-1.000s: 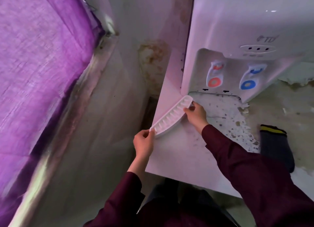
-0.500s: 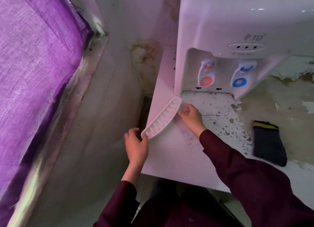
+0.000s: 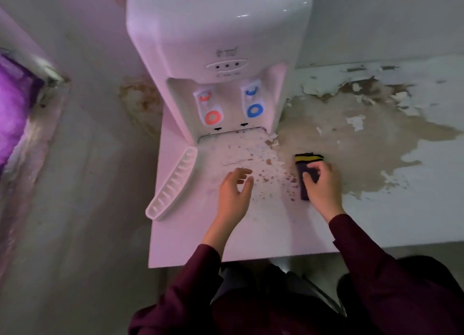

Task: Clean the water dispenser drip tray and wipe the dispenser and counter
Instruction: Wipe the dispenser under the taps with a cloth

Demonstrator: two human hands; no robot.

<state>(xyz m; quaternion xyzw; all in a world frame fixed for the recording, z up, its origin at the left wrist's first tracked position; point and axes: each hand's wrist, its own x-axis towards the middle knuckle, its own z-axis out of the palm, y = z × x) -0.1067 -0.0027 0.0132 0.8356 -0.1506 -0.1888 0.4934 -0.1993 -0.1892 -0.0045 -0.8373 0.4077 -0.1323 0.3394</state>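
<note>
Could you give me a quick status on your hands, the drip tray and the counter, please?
Left hand open, empty. Right hand closing fingers on dark cloth. Drip tray out, lying at counter's left edge. Flakes litter the counter before the dispenser.

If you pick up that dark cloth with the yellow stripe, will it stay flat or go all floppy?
Probably floppy: the dark cloth looks like soft knit fabric lying limp on the counter. It likely weighs little, since the right hand closes on it with only fingertips. It shouldn't roll or slide away by itself.
</note>
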